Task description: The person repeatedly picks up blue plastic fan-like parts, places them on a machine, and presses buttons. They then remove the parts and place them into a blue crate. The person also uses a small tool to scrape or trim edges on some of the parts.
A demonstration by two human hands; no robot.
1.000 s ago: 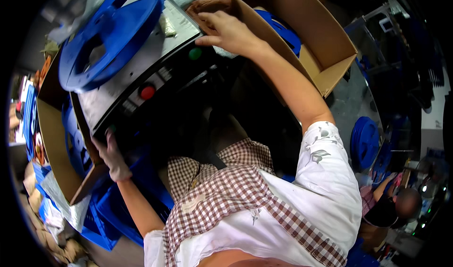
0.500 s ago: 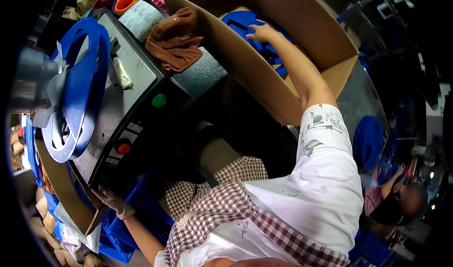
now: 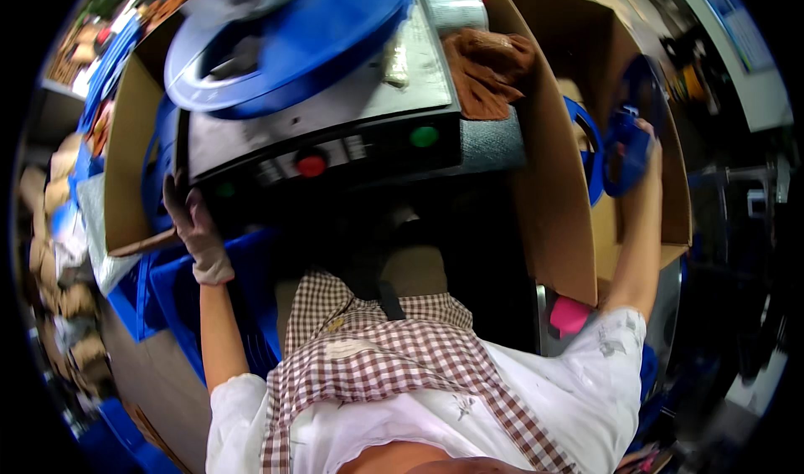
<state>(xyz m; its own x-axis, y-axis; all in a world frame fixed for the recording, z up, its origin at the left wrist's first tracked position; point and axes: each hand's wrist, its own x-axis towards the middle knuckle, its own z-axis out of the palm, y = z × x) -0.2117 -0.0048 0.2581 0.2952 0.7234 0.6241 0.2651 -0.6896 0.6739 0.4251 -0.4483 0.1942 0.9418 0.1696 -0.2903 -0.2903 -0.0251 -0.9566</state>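
My right hand (image 3: 650, 151) grips a blue plastic reel (image 3: 621, 174), lifted and tilted inside the tall cardboard box (image 3: 540, 189) on the right. Another blue reel (image 3: 594, 164) stands in that box, partly hidden by its wall. My left hand (image 3: 201, 238), in a pale glove, has its fingers apart at the front left corner of a grey machine (image 3: 251, 143), beside a second cardboard box (image 3: 127, 172). Whether it touches the box edge I cannot tell. A large blue reel (image 3: 335, 43) sits tilted over the machine top.
The machine front carries a red button (image 3: 311, 165) and a green button (image 3: 423, 136). A brown cloth (image 3: 487, 76) and a roll of labels (image 3: 452, 3) lie at its right. Blue crates (image 3: 180, 298) stand below my left hand. A pink object (image 3: 569, 314) is near my right elbow.
My view has swung to the right. My right hand, earlier reaching onto the reels in the box, now holds one up. My left hand stays by the machine corner, its fingers raised.
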